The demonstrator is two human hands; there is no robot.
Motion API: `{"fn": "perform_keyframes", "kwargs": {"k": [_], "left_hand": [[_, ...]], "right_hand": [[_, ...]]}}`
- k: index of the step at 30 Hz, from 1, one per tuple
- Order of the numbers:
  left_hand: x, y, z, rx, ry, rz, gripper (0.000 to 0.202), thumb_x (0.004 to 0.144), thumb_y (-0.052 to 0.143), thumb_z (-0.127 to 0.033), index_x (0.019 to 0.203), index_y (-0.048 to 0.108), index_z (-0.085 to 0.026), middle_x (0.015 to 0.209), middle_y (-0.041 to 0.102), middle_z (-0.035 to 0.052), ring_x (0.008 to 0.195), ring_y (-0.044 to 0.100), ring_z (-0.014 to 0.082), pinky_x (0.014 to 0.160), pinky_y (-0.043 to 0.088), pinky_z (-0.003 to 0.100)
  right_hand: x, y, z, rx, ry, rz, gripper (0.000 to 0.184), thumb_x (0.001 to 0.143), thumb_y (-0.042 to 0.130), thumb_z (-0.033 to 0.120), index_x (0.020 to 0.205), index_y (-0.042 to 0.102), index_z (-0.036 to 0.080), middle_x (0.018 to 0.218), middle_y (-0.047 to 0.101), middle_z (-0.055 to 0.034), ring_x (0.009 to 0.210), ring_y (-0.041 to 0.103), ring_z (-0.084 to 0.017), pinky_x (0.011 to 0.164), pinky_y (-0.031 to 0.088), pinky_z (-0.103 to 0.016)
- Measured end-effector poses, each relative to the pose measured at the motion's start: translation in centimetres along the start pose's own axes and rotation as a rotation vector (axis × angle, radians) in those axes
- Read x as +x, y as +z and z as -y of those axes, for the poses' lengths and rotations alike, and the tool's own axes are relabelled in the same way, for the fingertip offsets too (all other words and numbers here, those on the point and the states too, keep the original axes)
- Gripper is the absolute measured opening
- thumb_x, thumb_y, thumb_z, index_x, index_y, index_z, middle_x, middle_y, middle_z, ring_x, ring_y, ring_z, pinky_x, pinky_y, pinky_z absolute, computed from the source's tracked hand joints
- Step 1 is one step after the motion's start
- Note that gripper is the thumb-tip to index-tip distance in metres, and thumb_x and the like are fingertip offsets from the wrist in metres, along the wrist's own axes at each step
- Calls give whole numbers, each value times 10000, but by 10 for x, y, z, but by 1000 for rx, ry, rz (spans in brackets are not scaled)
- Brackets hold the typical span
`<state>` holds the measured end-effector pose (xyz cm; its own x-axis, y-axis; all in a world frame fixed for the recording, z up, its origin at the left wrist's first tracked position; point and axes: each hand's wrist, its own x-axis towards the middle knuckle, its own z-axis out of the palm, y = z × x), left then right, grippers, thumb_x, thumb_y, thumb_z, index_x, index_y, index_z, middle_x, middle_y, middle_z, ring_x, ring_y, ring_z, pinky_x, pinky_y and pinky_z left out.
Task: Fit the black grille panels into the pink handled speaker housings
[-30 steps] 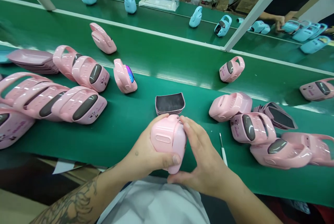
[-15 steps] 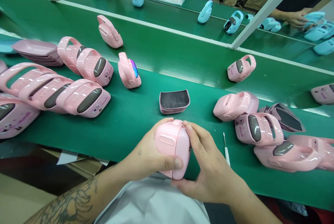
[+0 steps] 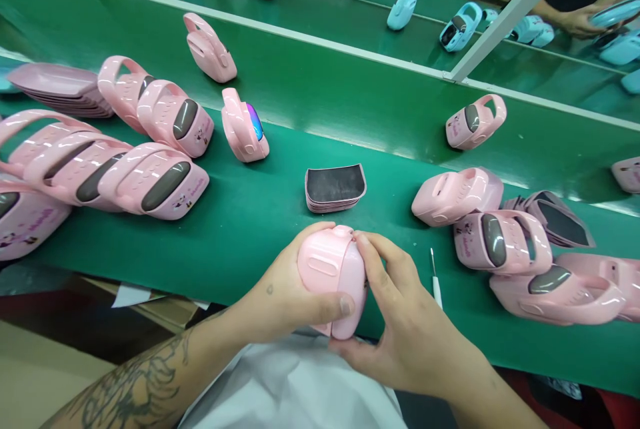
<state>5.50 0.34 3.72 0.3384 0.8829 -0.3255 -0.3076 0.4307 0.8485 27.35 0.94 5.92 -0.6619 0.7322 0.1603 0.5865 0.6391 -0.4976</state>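
Someone is holding a pink casing [image 3: 321, 269]
Left hand [image 3: 287, 295] is clasping it; right hand [image 3: 403, 315] is gripping its edges, fingers bent.

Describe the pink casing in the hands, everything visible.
The pink casing looks like glossy plastic, rounded, with a raised oblong on one face and a seam beside a paler section. It is held by the near edge of the green table; the left hand wraps it, and the right hand spans its right side.
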Motion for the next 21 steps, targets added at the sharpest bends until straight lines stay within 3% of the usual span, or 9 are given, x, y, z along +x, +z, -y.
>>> {"fn": "perform_keyframes", "kwargs": {"k": [9, 21], "left_hand": [[1, 0, 3, -8, 7, -48, 921, 667, 970, -384, 1449, 505, -241, 1404, 654, 154, 1217, 662, 375, 955, 578, 480], [1, 0, 2, -39, -57, -106, 948, 609, 984, -398, 1416, 519, -226, 1374, 648, 141, 1187, 647, 341, 919, 580, 428]], "right_hand": [[7, -5, 8, -93, -2, -14, 976, 845, 754, 435, 1622, 299, 59, 1513, 514, -256, 1394, 523, -400, 1115, 543, -579], [10, -4, 14, -145, 18, -20, 890, 810, 758, 388, 1545, 391, 43, 1429, 554, -255, 1317, 569, -395, 1063, 577, -558]]}}
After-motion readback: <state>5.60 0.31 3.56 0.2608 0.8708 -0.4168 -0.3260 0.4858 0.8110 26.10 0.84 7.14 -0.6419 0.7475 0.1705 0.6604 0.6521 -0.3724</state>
